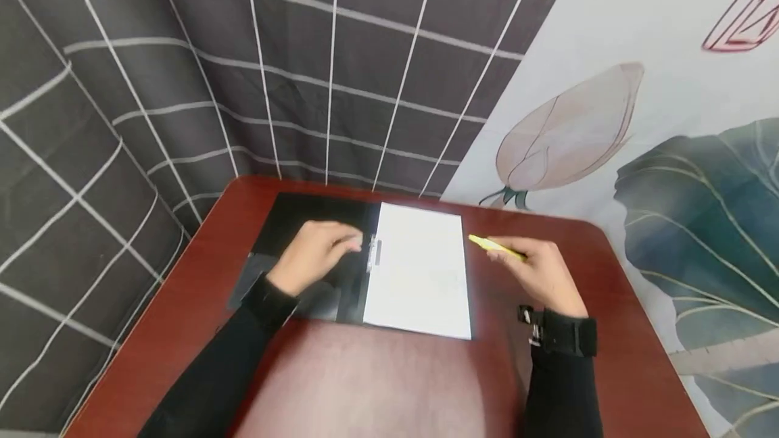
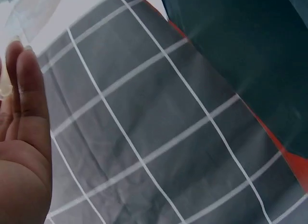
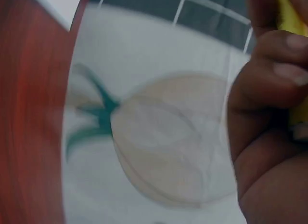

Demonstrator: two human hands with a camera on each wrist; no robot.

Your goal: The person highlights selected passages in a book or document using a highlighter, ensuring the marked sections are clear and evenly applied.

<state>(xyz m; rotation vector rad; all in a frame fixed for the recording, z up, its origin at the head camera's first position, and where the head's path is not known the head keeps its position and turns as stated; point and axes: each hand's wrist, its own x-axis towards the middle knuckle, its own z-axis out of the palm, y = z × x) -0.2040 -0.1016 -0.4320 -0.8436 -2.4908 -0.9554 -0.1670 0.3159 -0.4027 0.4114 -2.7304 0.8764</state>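
A black clip folder (image 1: 349, 289) lies opened flat on the table, with a stack of white paper (image 1: 420, 269) on its right side. My left hand (image 1: 319, 252) hovers over the folder's left cover, thumb and fingertips near the metal clip (image 1: 371, 252). Its fingers (image 2: 32, 84) look fairly straight in the left wrist view, beside a small pale shape at the frame's edge. Right of the paper, my right hand (image 1: 541, 272) pinches a yellow highlighter (image 1: 496, 247) that points left toward the sheet. Curled fingers partly cover the highlighter (image 3: 291, 17) in the right wrist view.
The reddish-brown table (image 1: 395, 377) has rounded far corners. Behind and left of it hangs a dark grey curtain (image 1: 292, 73) with a white grid. A white cloth (image 1: 572, 32) with flower and leaf prints borders the right side.
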